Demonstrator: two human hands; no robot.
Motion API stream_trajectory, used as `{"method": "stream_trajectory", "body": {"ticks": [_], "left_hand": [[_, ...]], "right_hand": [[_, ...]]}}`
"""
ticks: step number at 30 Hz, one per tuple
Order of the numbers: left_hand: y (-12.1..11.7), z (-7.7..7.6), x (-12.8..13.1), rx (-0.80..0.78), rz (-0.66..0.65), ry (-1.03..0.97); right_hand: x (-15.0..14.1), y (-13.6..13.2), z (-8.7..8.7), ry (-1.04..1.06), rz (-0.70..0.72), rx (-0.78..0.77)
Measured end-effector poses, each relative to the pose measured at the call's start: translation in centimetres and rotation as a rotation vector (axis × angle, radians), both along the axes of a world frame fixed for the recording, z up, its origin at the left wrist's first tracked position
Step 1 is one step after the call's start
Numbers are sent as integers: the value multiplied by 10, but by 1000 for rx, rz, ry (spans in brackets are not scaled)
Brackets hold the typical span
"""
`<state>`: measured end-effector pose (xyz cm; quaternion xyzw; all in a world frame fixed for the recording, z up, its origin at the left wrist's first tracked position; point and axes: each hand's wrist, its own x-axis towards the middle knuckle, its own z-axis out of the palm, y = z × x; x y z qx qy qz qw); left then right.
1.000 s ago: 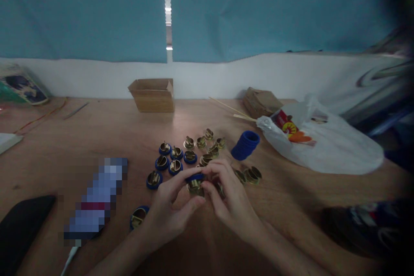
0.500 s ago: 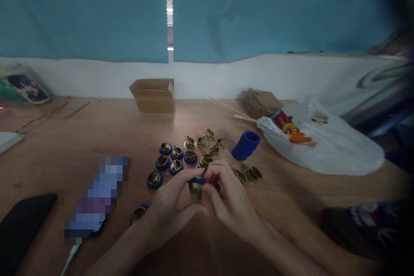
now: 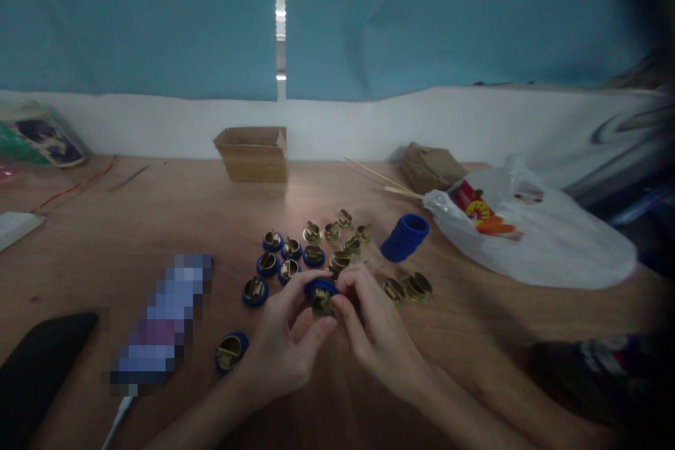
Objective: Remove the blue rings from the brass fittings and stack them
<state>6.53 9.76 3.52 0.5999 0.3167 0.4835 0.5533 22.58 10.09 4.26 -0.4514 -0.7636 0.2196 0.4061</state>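
Observation:
Between my two hands is a round brass-coloured metal piece with a blue ring around its edge. My left hand grips it from the left, forefinger over the top and thumb below. Thumb and forefinger of my right hand pinch its right edge. Just beyond my left hand lie several brass pieces with blue rims, and one more ringed piece lies beside my left wrist. Bare brass pieces sit further back, others to the right. A leaning stack of blue rings stands behind my right hand.
An open cardboard box and a brown paper package stand at the back. On the right are a white plastic bag and a dark bottle. A phone with a cable and a black flat object lie left.
The held piece has tilted so that its face and the blue ring show more, where the ring was seen nearly edge-on. The view has shifted slightly.

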Motion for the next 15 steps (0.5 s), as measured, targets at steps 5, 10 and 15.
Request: {"method": "stream_trajectory", "body": {"ticks": [5, 10, 15], "left_hand": [[1, -3, 1, -35, 10, -1], [0, -1, 1, -47, 22, 27], [-3, 2, 0, -15, 18, 6]], "right_hand": [[-1, -1, 0, -28, -8, 0], [-1, -3, -1, -40, 1, -5], [-4, -8, 1, -16, 18, 34]]}}
